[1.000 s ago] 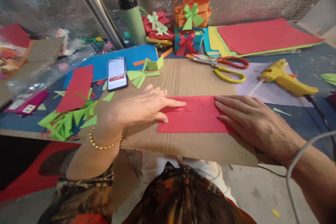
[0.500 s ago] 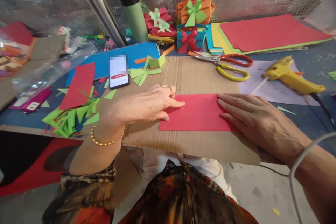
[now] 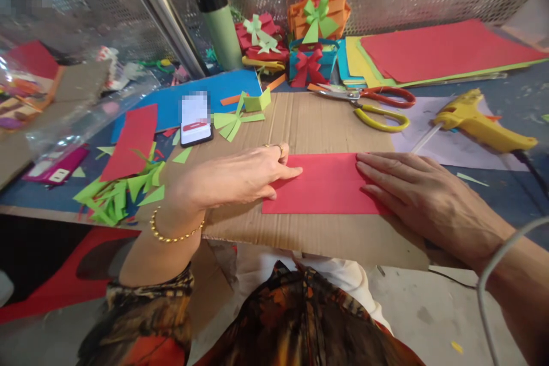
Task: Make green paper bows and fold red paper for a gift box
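Note:
A folded red paper [image 3: 319, 186] lies flat on a sheet of brown cardboard [image 3: 317, 234] in front of me. My left hand [image 3: 253, 174] rests over its left end, the index finger pointing across the paper and the thumb lower down at the edge. Flat on the right end lies my right hand [image 3: 412, 191], its fingers stretched out and pressing on the paper. The paper's far right part is hidden under that hand. Neither hand grips anything.
Scissors [image 3: 360, 100] and a yellow glue gun [image 3: 484, 123] lie beyond my right hand. A phone [image 3: 196, 120], green paper scraps [image 3: 111, 200] and a red strip [image 3: 131, 143] are at the left. Paper gift bags [image 3: 319, 11] and a green bottle [image 3: 219, 28] stand behind.
Both hands keep their places on the red paper. The whole view has shifted very slightly; nothing else has visibly moved.

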A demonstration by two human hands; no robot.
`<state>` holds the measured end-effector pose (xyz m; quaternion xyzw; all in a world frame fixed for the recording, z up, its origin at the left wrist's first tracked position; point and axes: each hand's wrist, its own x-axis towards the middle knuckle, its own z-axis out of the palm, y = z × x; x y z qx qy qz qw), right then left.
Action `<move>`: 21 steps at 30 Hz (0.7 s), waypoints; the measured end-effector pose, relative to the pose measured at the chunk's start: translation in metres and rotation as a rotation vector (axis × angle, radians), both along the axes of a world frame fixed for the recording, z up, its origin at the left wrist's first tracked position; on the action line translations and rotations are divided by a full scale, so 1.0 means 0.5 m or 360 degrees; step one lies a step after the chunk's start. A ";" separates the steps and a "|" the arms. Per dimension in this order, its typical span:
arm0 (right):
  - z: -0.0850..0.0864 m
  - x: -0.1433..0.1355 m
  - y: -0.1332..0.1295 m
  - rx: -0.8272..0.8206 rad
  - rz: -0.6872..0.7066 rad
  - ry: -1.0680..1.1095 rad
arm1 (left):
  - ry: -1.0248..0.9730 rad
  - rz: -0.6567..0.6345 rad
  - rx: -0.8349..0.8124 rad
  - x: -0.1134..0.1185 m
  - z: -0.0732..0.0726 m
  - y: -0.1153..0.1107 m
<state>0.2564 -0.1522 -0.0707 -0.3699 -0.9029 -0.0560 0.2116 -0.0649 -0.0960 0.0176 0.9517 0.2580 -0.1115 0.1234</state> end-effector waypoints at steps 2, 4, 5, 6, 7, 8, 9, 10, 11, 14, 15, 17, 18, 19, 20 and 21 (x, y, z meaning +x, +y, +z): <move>-0.001 0.000 0.001 0.0033 0.0017 -0.0005 | -0.0010 -0.0008 0.0016 -0.004 -0.005 0.000; -0.002 0.001 0.001 0.0063 0.0018 -0.0022 | -0.0015 0.0012 0.0002 -0.009 -0.011 0.000; -0.002 0.001 0.001 0.0069 0.0013 -0.0029 | -0.0014 0.0036 -0.0018 -0.012 -0.012 0.001; -0.003 0.002 0.001 0.0069 0.0009 -0.0031 | -0.0013 0.0063 -0.0042 -0.014 -0.013 0.001; -0.003 0.003 0.000 0.0060 0.0011 -0.0033 | -0.0014 0.0089 -0.0062 -0.016 -0.013 0.001; -0.002 0.004 0.000 0.0052 0.0017 -0.0032 | -0.0020 0.0111 -0.0074 -0.017 -0.013 0.000; -0.002 0.005 -0.001 0.0047 0.0025 -0.0032 | -0.0026 0.0126 -0.0075 -0.018 -0.011 -0.001; -0.002 0.005 -0.001 0.0046 0.0032 -0.0031 | -0.0027 0.0129 -0.0066 -0.018 -0.009 -0.002; -0.001 0.005 -0.002 0.0048 0.0041 -0.0034 | -0.0019 0.0123 -0.0047 -0.018 -0.006 -0.003; -0.001 0.005 -0.001 0.0048 0.0040 -0.0036 | 0.0031 0.0068 0.0022 -0.016 0.003 -0.005; -0.001 0.005 -0.001 0.0047 0.0032 -0.0030 | 0.0042 0.0048 0.0036 -0.016 0.006 -0.004; -0.001 0.004 -0.001 0.0059 0.0028 -0.0017 | 0.0035 0.0036 0.0052 -0.017 0.010 -0.003; -0.002 0.004 -0.001 0.0068 0.0026 -0.0014 | 0.0025 0.0037 0.0059 -0.017 0.011 -0.002; -0.002 0.004 -0.001 0.0079 0.0027 -0.0013 | 0.0017 0.0041 0.0066 -0.018 0.011 -0.001; -0.002 0.004 -0.001 0.0086 0.0029 -0.0016 | 0.0016 0.0050 0.0074 -0.018 0.012 0.000; -0.002 0.005 -0.001 0.0093 0.0035 -0.0021 | 0.0020 0.0058 0.0080 -0.018 0.012 0.000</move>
